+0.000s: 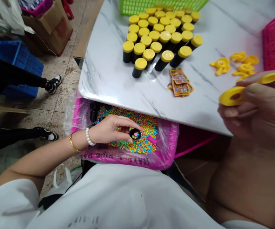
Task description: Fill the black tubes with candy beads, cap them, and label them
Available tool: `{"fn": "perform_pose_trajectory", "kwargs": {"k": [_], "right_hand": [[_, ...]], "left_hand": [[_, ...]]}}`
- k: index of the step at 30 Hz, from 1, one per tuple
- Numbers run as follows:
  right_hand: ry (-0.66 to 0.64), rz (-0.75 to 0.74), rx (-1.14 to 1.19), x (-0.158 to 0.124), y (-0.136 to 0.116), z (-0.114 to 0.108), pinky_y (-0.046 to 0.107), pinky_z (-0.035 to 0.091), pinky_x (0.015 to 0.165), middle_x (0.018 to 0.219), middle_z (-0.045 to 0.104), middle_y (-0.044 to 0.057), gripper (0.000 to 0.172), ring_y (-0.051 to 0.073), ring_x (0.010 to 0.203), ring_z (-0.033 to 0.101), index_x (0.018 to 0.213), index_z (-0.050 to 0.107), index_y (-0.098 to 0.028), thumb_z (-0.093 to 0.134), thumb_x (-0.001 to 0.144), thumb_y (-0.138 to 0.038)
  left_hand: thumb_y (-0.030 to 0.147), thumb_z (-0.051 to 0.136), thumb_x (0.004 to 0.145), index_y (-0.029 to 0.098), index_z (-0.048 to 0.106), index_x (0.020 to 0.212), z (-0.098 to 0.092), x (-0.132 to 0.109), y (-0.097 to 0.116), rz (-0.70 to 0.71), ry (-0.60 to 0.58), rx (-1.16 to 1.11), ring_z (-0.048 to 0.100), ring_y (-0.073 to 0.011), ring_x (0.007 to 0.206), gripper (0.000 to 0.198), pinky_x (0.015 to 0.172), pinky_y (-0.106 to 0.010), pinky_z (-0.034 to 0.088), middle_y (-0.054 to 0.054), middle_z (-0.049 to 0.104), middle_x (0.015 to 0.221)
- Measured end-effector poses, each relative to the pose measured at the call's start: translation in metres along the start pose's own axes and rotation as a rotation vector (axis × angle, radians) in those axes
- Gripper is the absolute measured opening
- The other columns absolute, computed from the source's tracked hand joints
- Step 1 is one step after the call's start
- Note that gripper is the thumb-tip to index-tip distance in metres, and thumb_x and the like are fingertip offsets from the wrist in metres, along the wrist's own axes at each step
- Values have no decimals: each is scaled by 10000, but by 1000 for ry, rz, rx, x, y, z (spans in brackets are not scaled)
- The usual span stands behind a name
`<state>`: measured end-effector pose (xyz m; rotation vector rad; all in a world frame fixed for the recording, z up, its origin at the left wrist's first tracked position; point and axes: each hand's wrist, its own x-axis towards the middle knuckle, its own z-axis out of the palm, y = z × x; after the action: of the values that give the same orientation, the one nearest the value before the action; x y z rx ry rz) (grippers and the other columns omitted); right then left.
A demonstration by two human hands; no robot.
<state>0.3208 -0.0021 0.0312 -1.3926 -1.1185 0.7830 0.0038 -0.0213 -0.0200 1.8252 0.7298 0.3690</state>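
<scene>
Lettering "HAVE" [141, 160] lies along a pink basin [173, 136], left hand [113, 128] gripping a black tube [139, 137], right hand [263, 103] a yellow cap [226, 98].

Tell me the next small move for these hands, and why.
Probably bring the yellow cap in the right hand over to the black tube in the left hand: the tube's mouth is uncovered, with small colourful balls inside, and the standing tubes wear yellow tops.

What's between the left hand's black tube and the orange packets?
In the head view, colourful little balls, then white tabletop, lie between the tube and packets.
</scene>
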Motion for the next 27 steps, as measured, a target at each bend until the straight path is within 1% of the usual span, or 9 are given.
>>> {"fn": "perform_pose_trajectory", "kwargs": {"k": [3, 5, 8, 10, 12, 16, 20, 25, 27], "right_hand": [[7, 39, 39, -8, -10, 13, 247, 376, 317, 397, 480, -39, 159, 89, 308, 433, 647, 701, -228, 832, 557, -246], [3, 64, 43, -9, -9, 15, 262, 432, 343, 401, 496, -29, 189, 97, 325, 461, 645, 710, -222, 862, 535, -233], [5, 59, 63, -11, -5, 16, 258, 453, 355, 401, 491, -26, 224, 100, 345, 478, 644, 714, -209, 892, 511, -242], [1, 71, 62, -14, -3, 18, 247, 443, 343, 408, 498, -21, 232, 99, 345, 478, 641, 718, -201, 899, 502, -241], [2, 93, 58, -17, -3, 21, 238, 439, 340, 437, 522, -15, 227, 96, 351, 488, 647, 723, -197, 894, 502, -231], [-5, 91, 79, -19, -10, 24, 222, 380, 291, 510, 575, 13, 190, 110, 364, 509, 654, 733, -193, 868, 524, -222], [-153, 104, 168, -18, -17, 24, 211, 265, 212, 558, 623, 39, 217, 133, 330, 501, 636, 714, -197, 885, 531, -278], [-352, 253, 225, -24, -17, 37, 198, 387, 261, 534, 654, 8, 256, 128, 319, 532, 703, 713, -214, 900, 568, -325], [-420, 299, 241, -27, -16, 47, 170, 397, 287, 532, 654, -6, 258, 107, 339, 539, 735, 707, -212, 891, 604, -337]], "left_hand": [[210, 721, 841, 219, 717, 1166, 2, 1, -5, 79, -24, 105, 688, -180, 971, 325, 872, -305, 534, -70, 740, 1135], [171, 664, 881, 193, 724, 1121, 12, 2, -12, 149, -71, 366, 671, -203, 1006, 249, 908, -332, 520, -97, 738, 1114], [132, 546, 937, 148, 730, 1022, 35, 3, -21, 210, -205, 735, 654, -220, 912, 203, 826, -344, 517, -122, 727, 1007], [129, 503, 954, 140, 730, 984, 45, 3, -23, 251, -290, 814, 643, -223, 883, 229, 789, -339, 506, -119, 717, 964], [135, 506, 956, 139, 729, 999, 46, 3, -22, 253, -301, 763, 642, -222, 898, 227, 810, -335, 498, -117, 718, 973], [162, 681, 873, 140, 712, 1132, 26, 2, -14, 149, -137, 316, 666, -203, 1008, 261, 916, -301, 501, -115, 730, 1115], [188, 745, 822, 177, 724, 1146, 1, 2, 5, 66, -4, -72, 692, -159, 898, 325, 833, -274, 541, -73, 748, 1103], [185, 749, 807, 182, 739, 1119, -20, 14, 27, 143, 223, -91, 683, -158, 926, 313, 873, -288, 535, -61, 751, 1061], [182, 747, 799, 179, 737, 1113, -28, 25, 28, 157, 344, -38, 671, -131, 832, 315, 804, -269, 539, -61, 743, 1043]]}}
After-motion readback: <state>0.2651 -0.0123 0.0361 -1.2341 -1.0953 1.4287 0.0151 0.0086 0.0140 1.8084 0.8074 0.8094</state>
